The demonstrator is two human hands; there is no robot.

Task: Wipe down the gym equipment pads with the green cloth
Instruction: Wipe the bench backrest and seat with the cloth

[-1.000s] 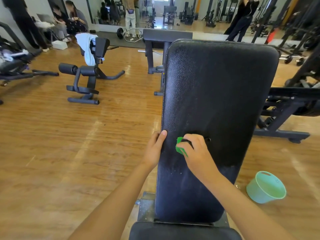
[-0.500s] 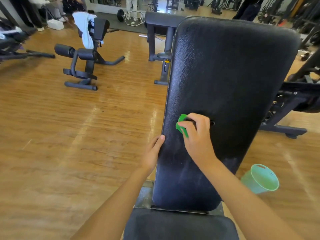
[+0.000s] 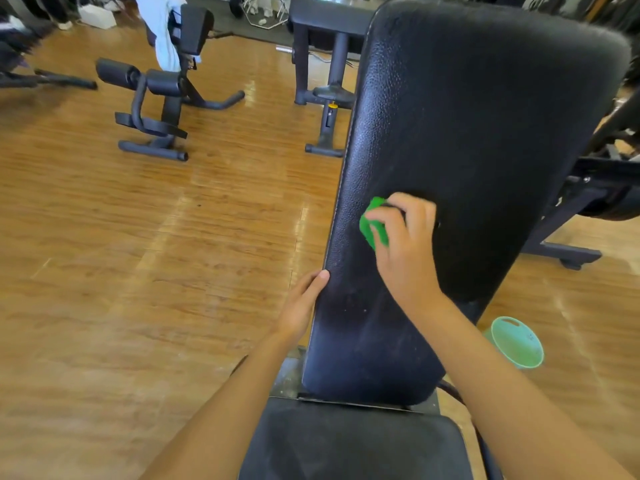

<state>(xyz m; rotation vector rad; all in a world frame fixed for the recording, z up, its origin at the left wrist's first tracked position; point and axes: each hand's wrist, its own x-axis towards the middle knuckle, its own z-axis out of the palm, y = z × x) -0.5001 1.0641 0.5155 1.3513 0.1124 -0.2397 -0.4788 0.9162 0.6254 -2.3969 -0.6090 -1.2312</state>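
Note:
A long black back pad (image 3: 467, 126) of an inclined bench rises in front of me, with the black seat pad (image 3: 349, 448) below it. My right hand (image 3: 405, 247) presses a bunched green cloth (image 3: 372, 225) against the left-middle of the back pad; most of the cloth is hidden under my fingers. My left hand (image 3: 301, 306) rests on the pad's left edge lower down, fingers curled around the rim, holding the pad.
A mint-green plastic bucket (image 3: 517, 342) stands on the wooden floor right of the bench. A black roller machine (image 3: 156, 98) with a white towel (image 3: 162, 29) draped on it stands at the far left. Another bench frame (image 3: 329, 81) sits behind; dark equipment legs (image 3: 568, 251) lie at right.
My right hand has slid the green cloth up the back pad. My view has dropped and moved closer to the bench. My left hand stays on the pad's left edge.

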